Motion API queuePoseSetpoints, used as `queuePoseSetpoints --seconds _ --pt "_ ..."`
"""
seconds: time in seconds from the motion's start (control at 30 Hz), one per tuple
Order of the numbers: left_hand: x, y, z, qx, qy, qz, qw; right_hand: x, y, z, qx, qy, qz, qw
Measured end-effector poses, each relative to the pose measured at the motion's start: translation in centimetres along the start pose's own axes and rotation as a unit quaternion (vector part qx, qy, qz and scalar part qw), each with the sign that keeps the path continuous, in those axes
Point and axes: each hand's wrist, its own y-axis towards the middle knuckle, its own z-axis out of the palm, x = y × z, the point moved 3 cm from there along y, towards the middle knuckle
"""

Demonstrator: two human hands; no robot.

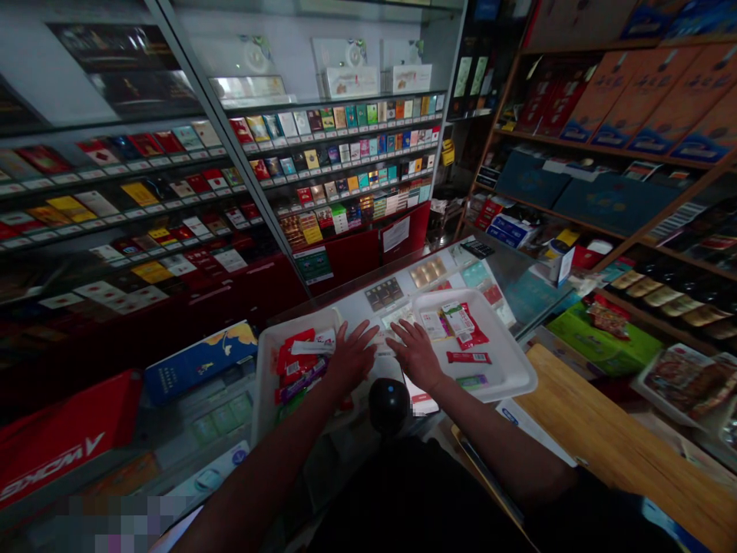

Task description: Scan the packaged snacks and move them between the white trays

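Both my hands lie flat, side by side, on a glass counter between two white trays. My left hand has its fingers spread and rests at the right edge of the left white tray, which holds red and purple packets. My right hand is also spread, touching the left rim of the right white tray, where red and white packets and a small green one lie. Neither hand holds anything.
A black round scanner stands just under my hands. Behind the glass counter, cigarette shelves fill the wall. A wooden table is at right, wooden shelves with boxes beyond it. A blue carton lies at left.
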Motion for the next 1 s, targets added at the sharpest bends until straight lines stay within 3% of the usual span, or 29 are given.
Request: queuePoseSetpoints --seconds 0.23,0.53,0.77,1.0 --pt "1.9 -1.0 -3.6 -0.018 0.040 -0.025 0.999 2.4 3.8 -0.7 0.011 0.016 -0.037 0.999" --pt "4.9 -5.5 -8.1 0.021 0.086 -0.107 0.990 8.0 8.9 0.6 0.089 0.022 -0.119 0.989" --pt "6.3 -8.7 -8.7 0.031 0.095 -0.161 0.982 11.4 10.8 3.3 0.157 -0.001 -0.138 0.978" --pt "6.7 -10.4 -8.0 0.051 0.094 -0.205 0.973 12.6 10.2 4.8 0.202 -0.007 -0.147 0.968"
